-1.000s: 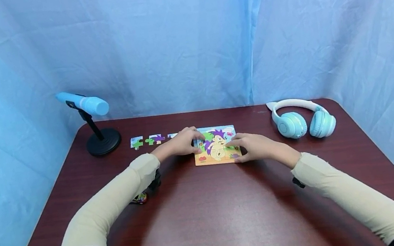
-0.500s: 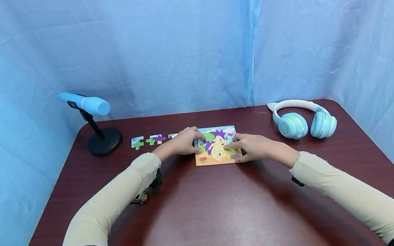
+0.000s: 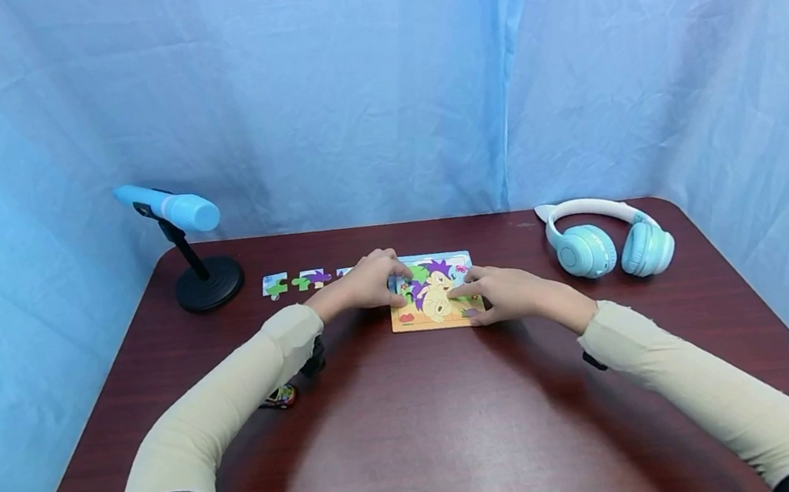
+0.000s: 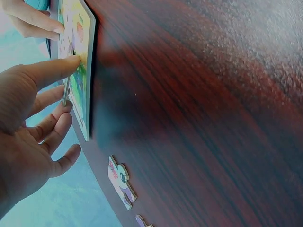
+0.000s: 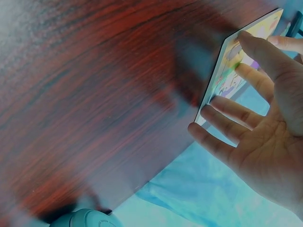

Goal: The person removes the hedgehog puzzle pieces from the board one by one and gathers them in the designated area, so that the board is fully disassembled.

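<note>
A jigsaw puzzle board (image 3: 426,324) with a purple-haired cartoon animal lies flat on the table, under both hands. At its left side my left hand (image 3: 367,283) pinches a thin puzzle piece (image 4: 66,91) between thumb and fingers, tilted over the picture and seen nearly edge-on in the left wrist view. My right hand (image 3: 510,291) rests on the board's right side, fingers spread, with thumb and index fingertips on the picture. Left of the board, loose puzzle pieces (image 3: 275,285) lie in a row, one partly hidden behind my left hand.
A blue microphone (image 3: 169,206) on a black round-based stand (image 3: 209,284) is at the back left. Cat-ear headphones (image 3: 587,251) lie at the back right. A small colourful object (image 3: 283,396) shows beside my left sleeve. Blue cloth (image 3: 344,102) hangs behind the table.
My left hand has risen very slightly over the board's left side. The right index finger has shifted a little to the left across the picture.
</note>
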`<state>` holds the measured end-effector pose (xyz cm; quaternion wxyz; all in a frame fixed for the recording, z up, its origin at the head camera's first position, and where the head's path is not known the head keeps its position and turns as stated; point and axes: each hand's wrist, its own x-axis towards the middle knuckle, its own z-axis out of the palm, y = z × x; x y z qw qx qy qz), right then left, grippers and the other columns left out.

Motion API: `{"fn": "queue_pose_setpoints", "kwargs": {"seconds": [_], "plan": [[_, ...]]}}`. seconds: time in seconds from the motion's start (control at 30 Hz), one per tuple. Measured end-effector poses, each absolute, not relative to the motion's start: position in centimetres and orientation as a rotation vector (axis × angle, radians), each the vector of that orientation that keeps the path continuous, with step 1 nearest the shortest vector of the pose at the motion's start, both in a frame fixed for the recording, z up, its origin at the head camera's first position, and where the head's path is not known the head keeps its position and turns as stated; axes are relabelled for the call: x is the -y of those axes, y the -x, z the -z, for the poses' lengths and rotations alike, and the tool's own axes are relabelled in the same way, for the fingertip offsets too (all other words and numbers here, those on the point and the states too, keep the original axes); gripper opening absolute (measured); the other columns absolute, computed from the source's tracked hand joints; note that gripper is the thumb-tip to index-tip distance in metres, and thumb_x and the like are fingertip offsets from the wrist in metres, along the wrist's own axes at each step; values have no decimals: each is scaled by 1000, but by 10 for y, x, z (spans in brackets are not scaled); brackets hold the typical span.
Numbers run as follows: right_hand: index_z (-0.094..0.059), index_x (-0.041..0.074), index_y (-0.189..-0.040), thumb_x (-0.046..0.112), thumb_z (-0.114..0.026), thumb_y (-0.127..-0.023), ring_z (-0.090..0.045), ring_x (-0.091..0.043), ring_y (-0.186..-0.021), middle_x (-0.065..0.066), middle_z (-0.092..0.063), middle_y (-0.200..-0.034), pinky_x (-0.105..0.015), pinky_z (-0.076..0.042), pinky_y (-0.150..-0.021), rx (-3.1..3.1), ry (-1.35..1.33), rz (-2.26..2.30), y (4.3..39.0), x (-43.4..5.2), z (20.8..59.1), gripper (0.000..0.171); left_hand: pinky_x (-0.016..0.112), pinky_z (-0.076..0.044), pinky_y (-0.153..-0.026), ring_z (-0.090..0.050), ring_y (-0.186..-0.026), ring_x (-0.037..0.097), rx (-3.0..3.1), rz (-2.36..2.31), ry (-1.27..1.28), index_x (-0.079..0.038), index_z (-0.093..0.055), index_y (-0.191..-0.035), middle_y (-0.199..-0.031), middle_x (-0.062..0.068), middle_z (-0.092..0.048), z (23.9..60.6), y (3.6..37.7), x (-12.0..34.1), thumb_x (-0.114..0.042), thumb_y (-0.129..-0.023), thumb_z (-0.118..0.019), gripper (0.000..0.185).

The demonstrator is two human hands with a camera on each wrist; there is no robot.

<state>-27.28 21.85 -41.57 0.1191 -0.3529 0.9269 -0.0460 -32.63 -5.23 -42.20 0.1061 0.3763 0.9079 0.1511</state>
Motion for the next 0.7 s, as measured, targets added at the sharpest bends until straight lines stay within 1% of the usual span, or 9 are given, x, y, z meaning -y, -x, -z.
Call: {"fn": "queue_pose_setpoints", "kwargs": {"seconds": [0.27, 0.37, 0.57, 0.7], "plan": [[-64, 18, -140, 30, -74, -93, -52, -15, -81, -10, -62, -115, -32, -47, -71, -2709, 1037, 140, 275, -219, 417, 49, 40, -41, -90, -50, -109, 27, -2684, -396, -1126, -10, -71, -131, -122, 13, -62, 421, 325, 50, -24, -91, -76, 43], [-63, 19, -141, 30, -74, -93, -52, -15, -80, -10, -61, -114, -32, -46, -70, -2710, 1040, 131, 275, -219, 418, 50, 40, -42, -91, -51, -109, 27, -2688, -380, -1113, -11, -71, -131, -122, 12, -61, 421, 325, 49, -25, -91, -76, 42], [-62, 22, -143, 30, -72, -94, -53, -18, -85, -12, -60, -113, -35, -49, -74, -2697, 1061, 65, 274, -215, 415, 50, 41, -43, -94, -51, -111, 26, -2681, -369, -1082, -12, -71, -131, -122, 12, -62, 421, 326, 49, -27, -91, -76, 43], [-62, 22, -143, 29, -71, -94, -52, -19, -85, -13, -59, -112, -36, -48, -74, -2682, 1049, 41, 274, -212, 411, 50, 41, -44, -95, -52, -112, 26, -2677, -371, -1076, -12, -71, -131, -124, 11, -62, 421, 326, 49, -27, -92, -76, 43]]}}
